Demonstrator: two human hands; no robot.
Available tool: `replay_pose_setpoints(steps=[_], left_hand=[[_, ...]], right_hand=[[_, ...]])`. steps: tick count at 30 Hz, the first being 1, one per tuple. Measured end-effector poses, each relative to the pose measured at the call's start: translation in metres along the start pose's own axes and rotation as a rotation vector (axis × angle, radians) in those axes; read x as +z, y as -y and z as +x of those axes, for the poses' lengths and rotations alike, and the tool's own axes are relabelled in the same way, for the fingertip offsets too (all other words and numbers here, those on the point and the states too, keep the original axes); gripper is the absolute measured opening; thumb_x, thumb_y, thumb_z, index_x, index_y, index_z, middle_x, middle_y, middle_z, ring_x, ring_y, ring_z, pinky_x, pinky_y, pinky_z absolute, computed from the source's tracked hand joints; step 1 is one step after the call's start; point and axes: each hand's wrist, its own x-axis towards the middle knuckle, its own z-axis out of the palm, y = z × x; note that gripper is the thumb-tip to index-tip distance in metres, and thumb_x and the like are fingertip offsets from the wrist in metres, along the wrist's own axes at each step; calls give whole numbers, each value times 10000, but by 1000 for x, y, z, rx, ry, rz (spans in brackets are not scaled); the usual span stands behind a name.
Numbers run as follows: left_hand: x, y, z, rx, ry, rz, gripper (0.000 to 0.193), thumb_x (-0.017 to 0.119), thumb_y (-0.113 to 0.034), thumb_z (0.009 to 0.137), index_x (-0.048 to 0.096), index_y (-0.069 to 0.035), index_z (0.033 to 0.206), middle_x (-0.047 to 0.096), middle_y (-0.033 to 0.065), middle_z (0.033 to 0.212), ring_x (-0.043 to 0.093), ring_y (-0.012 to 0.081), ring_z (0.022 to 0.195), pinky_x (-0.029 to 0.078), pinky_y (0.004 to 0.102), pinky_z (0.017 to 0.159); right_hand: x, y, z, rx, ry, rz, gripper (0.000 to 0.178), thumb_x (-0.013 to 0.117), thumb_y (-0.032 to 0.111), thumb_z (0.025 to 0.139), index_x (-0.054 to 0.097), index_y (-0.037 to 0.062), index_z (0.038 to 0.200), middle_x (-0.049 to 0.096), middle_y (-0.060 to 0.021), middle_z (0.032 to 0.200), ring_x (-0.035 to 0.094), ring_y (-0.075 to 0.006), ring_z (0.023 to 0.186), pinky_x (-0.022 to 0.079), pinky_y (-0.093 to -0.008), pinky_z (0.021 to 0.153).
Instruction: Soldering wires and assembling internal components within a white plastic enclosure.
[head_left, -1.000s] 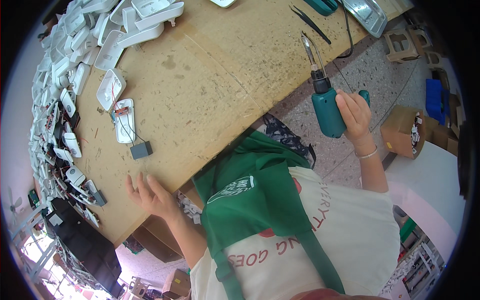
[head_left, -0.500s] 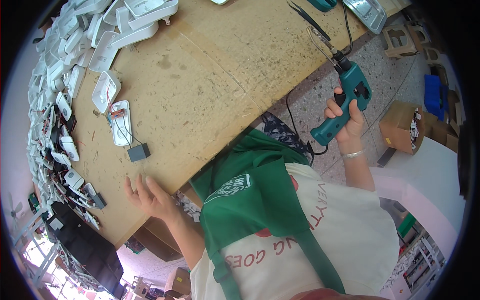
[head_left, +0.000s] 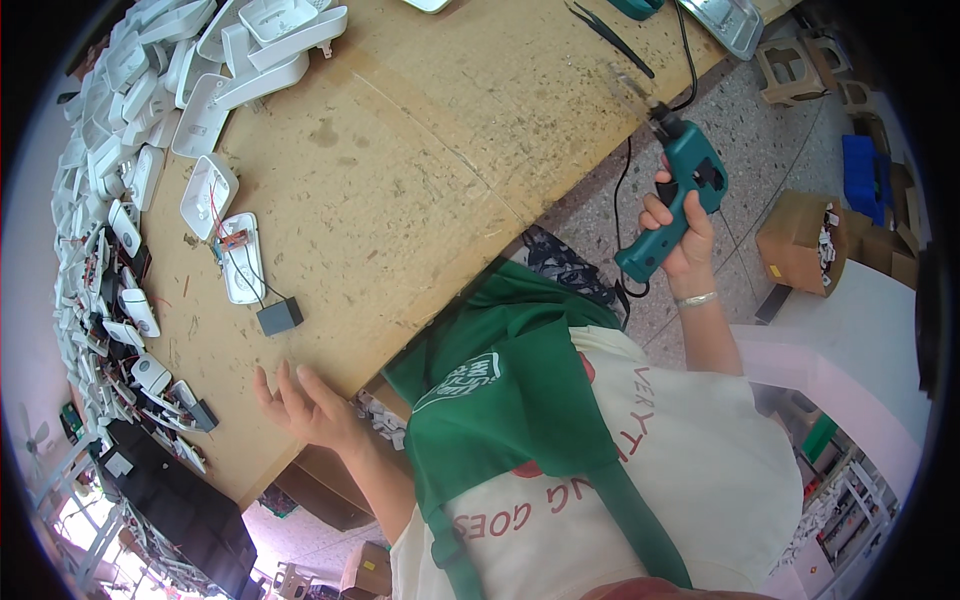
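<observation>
Beside the workbench (head_left: 400, 220), a teal soldering gun (head_left: 688, 155) is gripped in the person's right hand (head_left: 692, 248). The left hand (head_left: 312, 408), loosely spread and empty, is nearer the white oblong cover (head_left: 242, 274) lying well left of the gun, long axis running up the view, red circuit board (head_left: 234, 239) on top.

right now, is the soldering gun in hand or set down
In hand: the right hand holds the teal soldering gun, its fingers curled around the handle.
</observation>
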Motion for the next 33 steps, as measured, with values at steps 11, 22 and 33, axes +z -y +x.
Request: replay_pose_setpoints(steps=[11,22,33], left_hand=[[1,2,-2,-12,-11,-53,227,595,-37,874,619,57,1079,479,208,1283,557,283,989,464,353,804],[2,1,-1,-8,-2,-23,220,597,-52,879,625,44,1075,492,205,1272,552,280,999,465,341,770],[2,-3,-2,-32,29,3,233,583,-87,898,629,53,1078,497,200,1278,517,295,1104,443,359,861]], right_hand=[[-2,0,3,20,83,73,567,659,242,872,409,33,1336,582,-61,1136,467,-134,712,416,-309,661],[-1,-6,7,52,7,-70,616,656,246,878,360,61,1385,557,-43,1157,461,-123,723,431,-298,678],[0,-9,3,38,59,-26,520,700,234,841,477,28,1264,586,-87,1153,512,-153,728,450,-329,670]])
